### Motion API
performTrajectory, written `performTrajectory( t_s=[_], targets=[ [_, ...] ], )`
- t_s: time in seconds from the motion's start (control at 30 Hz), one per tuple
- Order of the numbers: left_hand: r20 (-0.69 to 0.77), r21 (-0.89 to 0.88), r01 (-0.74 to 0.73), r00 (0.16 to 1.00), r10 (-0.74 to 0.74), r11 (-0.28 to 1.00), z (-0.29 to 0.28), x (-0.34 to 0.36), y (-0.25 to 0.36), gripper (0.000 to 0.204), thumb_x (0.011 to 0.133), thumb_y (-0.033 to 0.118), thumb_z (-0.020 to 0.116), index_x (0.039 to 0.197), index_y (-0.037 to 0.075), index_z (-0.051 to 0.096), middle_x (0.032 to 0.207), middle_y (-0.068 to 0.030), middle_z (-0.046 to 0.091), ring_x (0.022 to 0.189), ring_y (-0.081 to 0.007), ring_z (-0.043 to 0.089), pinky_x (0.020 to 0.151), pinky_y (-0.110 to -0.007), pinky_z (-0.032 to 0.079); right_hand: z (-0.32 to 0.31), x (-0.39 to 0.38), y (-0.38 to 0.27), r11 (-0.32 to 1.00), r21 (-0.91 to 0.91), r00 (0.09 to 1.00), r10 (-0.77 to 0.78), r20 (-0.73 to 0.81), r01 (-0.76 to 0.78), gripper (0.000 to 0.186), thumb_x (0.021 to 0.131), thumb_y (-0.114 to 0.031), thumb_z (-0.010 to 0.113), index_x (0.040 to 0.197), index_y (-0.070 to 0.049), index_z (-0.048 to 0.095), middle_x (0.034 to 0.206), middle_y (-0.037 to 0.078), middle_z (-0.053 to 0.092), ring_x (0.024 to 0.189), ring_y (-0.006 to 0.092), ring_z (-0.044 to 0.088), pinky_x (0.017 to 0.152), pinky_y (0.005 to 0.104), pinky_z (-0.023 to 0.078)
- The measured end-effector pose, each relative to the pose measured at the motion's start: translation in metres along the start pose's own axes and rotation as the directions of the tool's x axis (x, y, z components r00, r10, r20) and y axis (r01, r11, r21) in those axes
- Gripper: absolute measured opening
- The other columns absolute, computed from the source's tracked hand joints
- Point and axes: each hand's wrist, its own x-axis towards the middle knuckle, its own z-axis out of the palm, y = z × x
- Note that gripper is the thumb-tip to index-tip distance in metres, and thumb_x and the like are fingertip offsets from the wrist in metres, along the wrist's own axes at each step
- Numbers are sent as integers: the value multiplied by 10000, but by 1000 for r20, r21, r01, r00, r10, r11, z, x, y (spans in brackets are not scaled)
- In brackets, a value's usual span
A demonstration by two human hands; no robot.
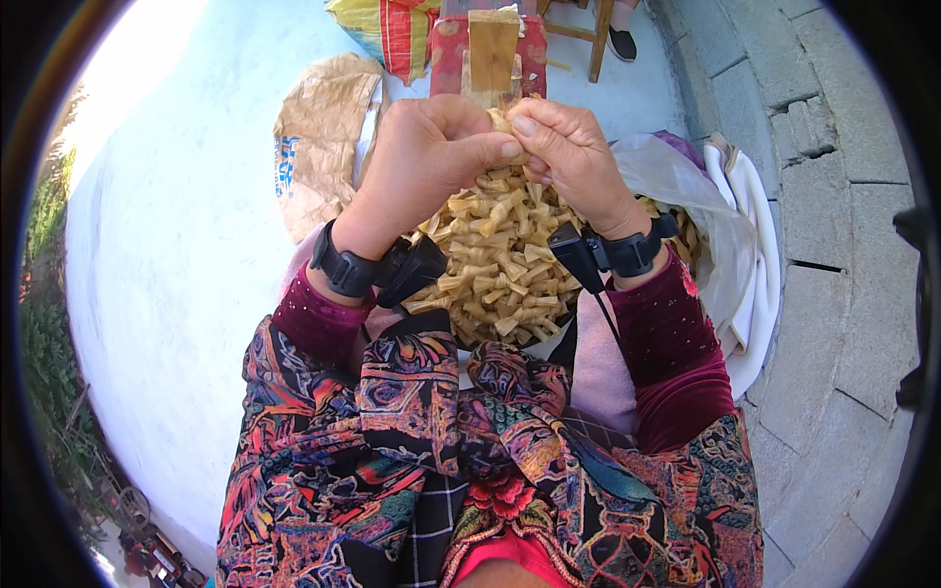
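My left hand (417,157) and my right hand (573,162) meet above a big heap of small pale-tan pieces (500,260). Between the fingertips they pinch one small yellowish piece (500,122), which looks like those in the heap. Thumb and forefinger of each hand are closed on it, and the fingers partly cover it. The heaped pieces look like short folded or knotted bits of dried husk, many with flared ends. They fill a container in front of my lap, its rim mostly hidden. Each wrist wears a black strap with a small black device.
Beyond my hands, a wooden block (493,54) stands on a red bench. A brown paper sack (323,142) lies left, near a red and yellow bag (402,39). White plastic sheeting (676,176) lies right, before grey stone blocks (814,216). Another person's black shoe (621,45) shows beyond.
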Motion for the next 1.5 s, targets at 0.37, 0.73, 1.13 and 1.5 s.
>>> performTrajectory(
  t_s=[0.37,0.73,1.13,1.5],
  targets=[
    [480,-705,458,870,-111,542,-9,4,-10,141,867,161,585,791,47,552,596,34,445,464,-32,399,378,-156,324,-4,-7,-17,997,-47,993,-61,103,66,220,837,-194,626,916,-2,553,737,-6,581,610,21,486,543,164,384],
    [521,-577,304,852,55,758,-26,2,-13,258,866,268,585,822,36,481,605,-5,465,438,-73,427,395,-167,331,-27,-8,-17,983,-153,995,-90,52,97,151,829,-142,631,791,4,646,632,-28,540,557,39,461,495,186,372],
    [411,-517,225,912,8,826,-24,-2,-14,426,941,297,458,578,74,450,468,16,389,403,-78,385,402,-193,310,-19,-4,-13,941,-312,992,-121,43,129,154,842,-123,599,766,7,631,619,-25,529,562,37,460,503,192,369],
    [194,533,-404,914,357,744,-19,0,-16,357,900,348,520,814,3,545,703,-79,570,658,-206,551,590,-328,435,-17,-1,1,913,-403,998,-44,45,59,154,813,-118,605,766,27,621,594,14,528,541,74,450,508,238,382]
  ],
)
